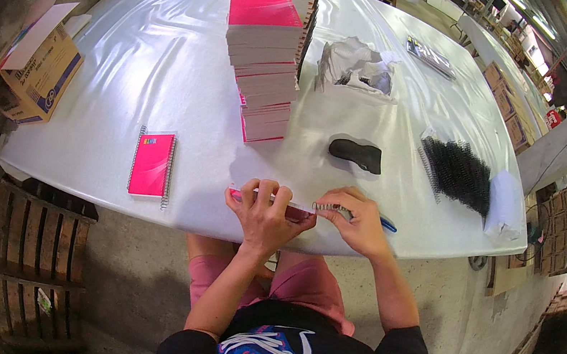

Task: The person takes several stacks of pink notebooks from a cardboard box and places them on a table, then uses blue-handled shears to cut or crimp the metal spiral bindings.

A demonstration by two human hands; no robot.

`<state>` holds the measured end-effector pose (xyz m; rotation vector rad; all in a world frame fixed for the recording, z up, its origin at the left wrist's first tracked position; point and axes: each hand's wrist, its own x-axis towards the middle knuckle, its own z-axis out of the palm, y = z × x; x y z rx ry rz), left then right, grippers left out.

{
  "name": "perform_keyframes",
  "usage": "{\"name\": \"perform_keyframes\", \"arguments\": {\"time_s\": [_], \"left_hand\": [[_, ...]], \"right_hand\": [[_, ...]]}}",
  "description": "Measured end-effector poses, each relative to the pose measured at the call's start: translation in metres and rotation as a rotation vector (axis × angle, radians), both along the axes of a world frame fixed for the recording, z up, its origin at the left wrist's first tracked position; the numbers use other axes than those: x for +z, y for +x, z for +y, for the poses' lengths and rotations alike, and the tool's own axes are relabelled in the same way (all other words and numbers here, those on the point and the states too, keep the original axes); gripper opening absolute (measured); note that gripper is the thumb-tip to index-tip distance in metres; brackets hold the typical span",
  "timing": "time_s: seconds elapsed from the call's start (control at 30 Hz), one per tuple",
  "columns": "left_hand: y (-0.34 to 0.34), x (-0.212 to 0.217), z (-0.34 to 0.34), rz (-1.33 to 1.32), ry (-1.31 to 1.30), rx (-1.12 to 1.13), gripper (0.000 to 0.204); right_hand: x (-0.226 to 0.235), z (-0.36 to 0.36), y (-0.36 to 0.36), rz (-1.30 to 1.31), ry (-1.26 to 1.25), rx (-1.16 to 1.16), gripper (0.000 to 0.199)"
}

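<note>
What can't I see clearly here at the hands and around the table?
- Head view: pink notebook mostly hidden under left hand.
- Spiral wire: its far end covered by right hand.
- Blue tool: only its tip shows.
- Black object: too small to identify.

Bright daylight, table [170, 52] glare, fisheye-bent dark rim.

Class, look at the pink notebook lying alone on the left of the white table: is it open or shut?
Shut: the pink notebook lies flat, cover up, no pages showing.
</note>
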<state>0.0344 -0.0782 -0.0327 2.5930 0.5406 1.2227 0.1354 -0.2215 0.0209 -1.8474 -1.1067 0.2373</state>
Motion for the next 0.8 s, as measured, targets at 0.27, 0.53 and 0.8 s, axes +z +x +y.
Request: {"name": "perform_keyframes", "arguments": {"time_s": [0.27,0.53,0.8], "left_hand": [[-0.002,0.005,0.002,0.022,-0.031,-0.018,0.048],[-0.004,0.008,0.004,0.057,-0.051,-0.070,0.048],[-0.007,0.003,0.013,0.150,0.043,-0.085,0.049]], "right_hand": [[-0.005,-0.001,0.007,0.110,0.027,0.068,0.023],[-0.011,-0.004,0.012,0.152,0.028,0.162,0.026],[0.026,0.002,-0.006,-0.079,-0.301,0.099,0.027]]}}
